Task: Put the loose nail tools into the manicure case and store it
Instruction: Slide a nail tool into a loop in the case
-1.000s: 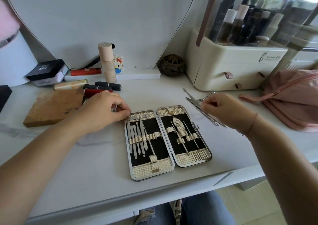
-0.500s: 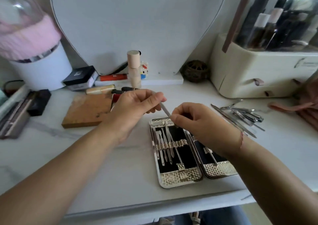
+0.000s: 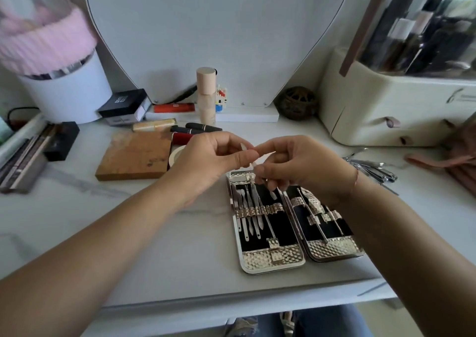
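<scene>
The manicure case point(image 3: 273, 259) lies open and flat on the white table, black inside with silver textured ends; several slim metal tools sit under its elastic bands. Above its far end my left hand point(image 3: 211, 161) and my right hand point(image 3: 296, 166) meet, both pinching a thin metal nail tool point(image 3: 244, 147) whose pointed tip shows between the fingers. My right hand also holds a second thin tool point(image 3: 279, 191) that points down over the case. Several loose nail tools point(image 3: 373, 169) lie in a pile on the table to the right.
A wooden block point(image 3: 134, 156) and lipsticks point(image 3: 195, 130) lie to the left. A cream organizer with drawers point(image 3: 386, 109) stands at the right, a pink pouch point(image 3: 458, 166) beside it. A white tub point(image 3: 67, 97) and a mirror base point(image 3: 231, 116) are behind. The table edge runs close below the case.
The view has shifted left. My hands have drawn closer together above the case's far end, and the thin tool is now pinched by both hands and held higher.
</scene>
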